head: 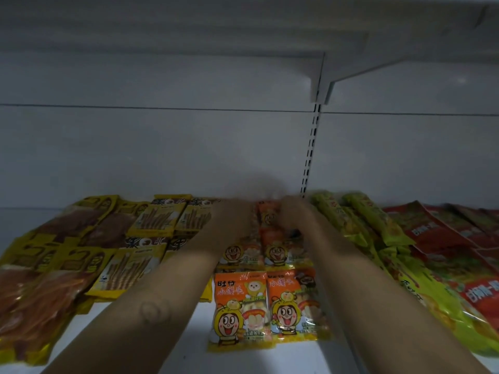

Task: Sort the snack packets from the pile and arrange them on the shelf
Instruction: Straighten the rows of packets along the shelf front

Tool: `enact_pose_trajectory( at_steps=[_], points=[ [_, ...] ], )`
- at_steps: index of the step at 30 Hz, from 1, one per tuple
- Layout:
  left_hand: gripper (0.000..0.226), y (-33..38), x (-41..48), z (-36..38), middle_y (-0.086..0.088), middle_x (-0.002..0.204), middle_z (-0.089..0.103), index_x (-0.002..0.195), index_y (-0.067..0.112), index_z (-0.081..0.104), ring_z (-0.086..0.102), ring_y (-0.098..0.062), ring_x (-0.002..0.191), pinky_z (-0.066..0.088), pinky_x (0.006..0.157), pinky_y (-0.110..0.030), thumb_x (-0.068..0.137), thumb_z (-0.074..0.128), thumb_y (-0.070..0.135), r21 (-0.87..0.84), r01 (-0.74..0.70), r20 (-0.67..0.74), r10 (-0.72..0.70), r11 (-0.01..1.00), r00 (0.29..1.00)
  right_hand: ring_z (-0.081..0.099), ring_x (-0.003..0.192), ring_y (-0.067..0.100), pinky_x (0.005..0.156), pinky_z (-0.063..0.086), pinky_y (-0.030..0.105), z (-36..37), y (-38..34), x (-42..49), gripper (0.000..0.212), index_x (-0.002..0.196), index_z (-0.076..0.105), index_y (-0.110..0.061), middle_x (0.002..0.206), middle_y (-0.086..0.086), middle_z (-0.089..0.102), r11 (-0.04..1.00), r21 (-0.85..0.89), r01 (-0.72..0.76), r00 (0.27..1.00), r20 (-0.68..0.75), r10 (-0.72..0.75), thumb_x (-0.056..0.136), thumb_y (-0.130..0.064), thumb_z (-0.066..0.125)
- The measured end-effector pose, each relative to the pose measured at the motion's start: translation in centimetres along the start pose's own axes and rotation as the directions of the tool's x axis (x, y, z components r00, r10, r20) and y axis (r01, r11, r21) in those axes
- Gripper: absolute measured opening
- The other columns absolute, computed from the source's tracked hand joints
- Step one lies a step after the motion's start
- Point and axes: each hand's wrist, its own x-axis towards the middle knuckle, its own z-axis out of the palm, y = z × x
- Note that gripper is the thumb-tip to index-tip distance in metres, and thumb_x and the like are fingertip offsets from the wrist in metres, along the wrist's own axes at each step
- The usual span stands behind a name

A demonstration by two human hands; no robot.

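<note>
Fingers (pixel 286 209) look all blurry at the back of the shelf (pixel 270 360).
I cannot tell if the left hand (pixel 237 215) or right hand (pixel 293 214) is open or holding anything. Orange packets (pixel 240 306) lie in two rows from the front up to both hands. Yellow packets (pixel 145 222) sit left, green packets (pixel 378 225) and red packets (pixel 437 228) right. Both arms hide some.

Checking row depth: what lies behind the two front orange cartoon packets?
More orange packets of the same kind, in two columns running back. The left hand and right hand, blurred, cover the rearmost ones.
</note>
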Motion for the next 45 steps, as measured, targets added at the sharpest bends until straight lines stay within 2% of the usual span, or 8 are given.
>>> enact_pose_trajectory(
  at_steps=[3,9,13,18,21,29,34,45],
  points=[
    [0.028,0.0,0.7,0.2,-0.005,0.118,0.064,0.121,0.017,0.061,0.063,-0.026,0.106,0.052,0.082,-0.038,0.094,0.054,0.023,-0.059,-0.029,0.002,0.029,0.998,1.0,0.056,0.075,0.018,0.068,0.045,0.029,-0.9,-0.3,0.0,0.038,0.122,0.061,-0.008,0.11,0.01,0.063,0.998,-0.05,-0.038,0.993,0.111,0.043,0.096,-0.036,0.055],
    [0.029,-0.4,1.8,1.4,-0.008,0.11,0.055,0.118,0.02,0.061,0.056,-0.032,0.11,0.054,0.084,-0.046,0.091,0.053,0.025,-0.101,-0.1,-0.009,0.1,0.99,0.995,0.058,0.08,0.023,0.067,0.047,0.028,-0.7,-0.4,0.4,0.038,0.128,0.059,-0.012,0.116,0.012,0.065,0.998,-0.062,-0.012,0.997,0.073,0.017,0.094,-0.028,0.058],
    [0.031,-0.2,1.3,0.8,-0.005,0.101,0.046,0.122,0.024,0.059,0.057,-0.029,0.107,0.049,0.076,-0.04,0.092,0.052,0.03,-0.12,-0.1,-0.003,0.1,0.988,0.995,0.057,0.083,0.021,0.072,0.048,0.029,-1.0,-0.8,-0.9,0.031,0.123,0.06,-0.007,0.116,0.011,0.064,0.999,-0.042,-0.007,0.996,0.084,0.011,0.097,-0.022,0.052],
    [0.043,-0.7,-2.6,-1.1,-0.006,0.129,0.052,0.14,0.032,0.047,0.052,-0.03,0.12,0.043,0.099,-0.045,0.097,0.049,0.036,-0.104,-0.077,-0.052,0.072,0.992,0.996,0.059,0.117,0.026,0.098,0.049,0.039,-2.2,0.0,-4.6,0.042,0.133,0.058,-0.027,0.134,0.004,0.059,0.994,0.081,0.076,0.995,-0.076,-0.069,0.091,-0.025,0.059],
    [0.04,-0.8,-7.4,-2.8,-0.002,0.137,0.054,0.14,0.037,0.048,0.05,-0.027,0.125,0.037,0.108,-0.045,0.1,0.045,0.039,-0.219,-0.131,-0.122,0.106,0.967,0.987,0.063,0.109,0.023,0.091,0.054,0.038,-3.5,0.1,-9.9,0.046,0.137,0.053,-0.027,0.133,0.004,0.06,0.985,0.097,0.141,0.983,-0.135,-0.128,0.092,-0.022,0.062],
    [0.066,-0.3,-17.5,-1.6,0.014,0.136,0.055,0.141,0.048,0.041,0.049,-0.016,0.126,0.036,0.105,-0.042,0.082,0.051,0.076,-0.195,-0.198,0.089,0.219,0.961,0.972,0.046,0.131,0.022,0.104,0.039,0.036,0.1,-0.1,-21.9,0.056,0.143,0.041,-0.046,0.145,-0.005,0.047,0.987,0.031,0.159,0.986,-0.057,-0.157,0.09,-0.052,0.06],
    [0.057,0.6,-18.4,0.3,0.008,0.15,0.042,0.147,0.046,0.034,0.037,-0.02,0.135,0.024,0.109,-0.042,0.094,0.048,0.06,-0.145,-0.181,0.081,0.193,0.973,0.978,0.045,0.127,0.022,0.097,0.042,0.035,2.9,0.4,-21.7,0.043,0.136,0.051,-0.041,0.136,-0.005,0.055,0.99,-0.009,0.144,0.988,-0.063,-0.144,0.093,-0.042,0.058],
    [0.057,1.7,-19.2,3.0,0.003,0.16,0.026,0.155,0.04,0.007,0.028,-0.022,0.141,0.024,0.106,-0.044,0.106,0.035,0.037,0.012,-0.147,-0.02,0.147,0.989,0.989,0.027,0.145,0.02,0.111,0.031,0.033,5.2,1.1,-22.0,0.049,0.15,0.035,-0.033,0.161,0.0,0.024,0.975,0.136,0.174,0.983,-0.086,-0.163,0.102,-0.031,0.046]
  ],
)
